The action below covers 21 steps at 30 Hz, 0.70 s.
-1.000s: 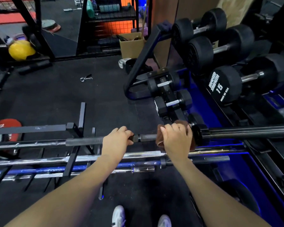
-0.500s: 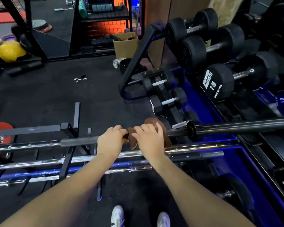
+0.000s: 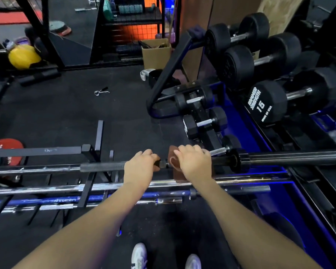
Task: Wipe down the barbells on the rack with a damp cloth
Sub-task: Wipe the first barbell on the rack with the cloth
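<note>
While both hands sit on the top bar, state is:
barbell (image 3: 101, 166): dark, lies across the rack (image 3: 89, 150), topmost of several bars, collar to the right.
cloth (image 3: 176, 167): brown, wrapped over the barbell shaft left of the collar (image 3: 239, 160).
right hand (image 3: 195, 162): fingers curled over the cloth, gripping it to the bar.
left hand (image 3: 141, 165): grips the bare shaft just beside the cloth.
lower bars (image 3: 47, 189): chrome and blue, nearer the person.
dumbbells (image 3: 268, 101): black, racked at right.
</note>
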Available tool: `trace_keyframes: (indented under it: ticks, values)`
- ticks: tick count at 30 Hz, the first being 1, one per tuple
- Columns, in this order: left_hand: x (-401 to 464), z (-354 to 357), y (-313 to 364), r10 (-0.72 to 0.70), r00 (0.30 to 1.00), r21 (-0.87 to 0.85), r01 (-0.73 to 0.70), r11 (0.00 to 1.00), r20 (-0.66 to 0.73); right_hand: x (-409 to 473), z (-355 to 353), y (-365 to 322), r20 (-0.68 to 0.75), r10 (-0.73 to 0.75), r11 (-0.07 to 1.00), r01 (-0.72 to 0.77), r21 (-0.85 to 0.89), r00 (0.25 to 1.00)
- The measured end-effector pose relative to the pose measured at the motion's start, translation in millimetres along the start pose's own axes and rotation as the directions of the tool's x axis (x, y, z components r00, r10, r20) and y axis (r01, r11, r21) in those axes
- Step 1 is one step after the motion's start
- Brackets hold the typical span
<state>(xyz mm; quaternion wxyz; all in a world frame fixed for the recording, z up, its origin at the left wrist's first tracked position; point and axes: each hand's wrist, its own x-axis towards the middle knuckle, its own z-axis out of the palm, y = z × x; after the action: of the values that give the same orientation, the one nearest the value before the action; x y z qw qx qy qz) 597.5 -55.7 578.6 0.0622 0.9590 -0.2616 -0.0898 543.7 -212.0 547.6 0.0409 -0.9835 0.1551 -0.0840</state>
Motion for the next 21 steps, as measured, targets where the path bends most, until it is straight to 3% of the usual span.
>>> trace_keyframes:
  ticks: [2,6,10,14,17,20,21]
  values:
    - [-1,0,-1,-0.011,1.000,-0.006,0.011,1.000,0.014,-26,11,1,-0.173,-0.030,0.999,0.032,0.010,0.984]
    - [-3,3,-1,-0.015,1.000,0.021,0.015,1.000,-0.002,-23,11,9,-0.219,-0.052,0.999,0.053,-0.001,0.974]
    - [1,2,1,-0.006,1.000,-0.009,0.006,1.000,0.003,17,-3,6,0.095,0.039,0.999,-0.038,-0.015,0.995]
    - [0,2,2,-0.010,1.000,0.001,0.010,1.000,0.019,-24,10,14,-0.135,0.002,0.999,-0.009,-0.050,0.991]
    - [-6,6,3,-0.009,1.000,0.022,0.009,1.000,0.001,-41,16,22,-0.192,-0.041,0.998,0.030,-0.060,0.981]
    - [-2,7,3,-0.011,1.000,0.026,0.012,1.000,-0.017,-8,9,16,-0.238,0.029,0.996,-0.049,-0.079,0.971]
    - [0,5,3,-0.014,1.000,0.023,0.015,1.000,-0.016,6,2,12,-0.159,0.084,0.993,-0.095,-0.067,0.984]
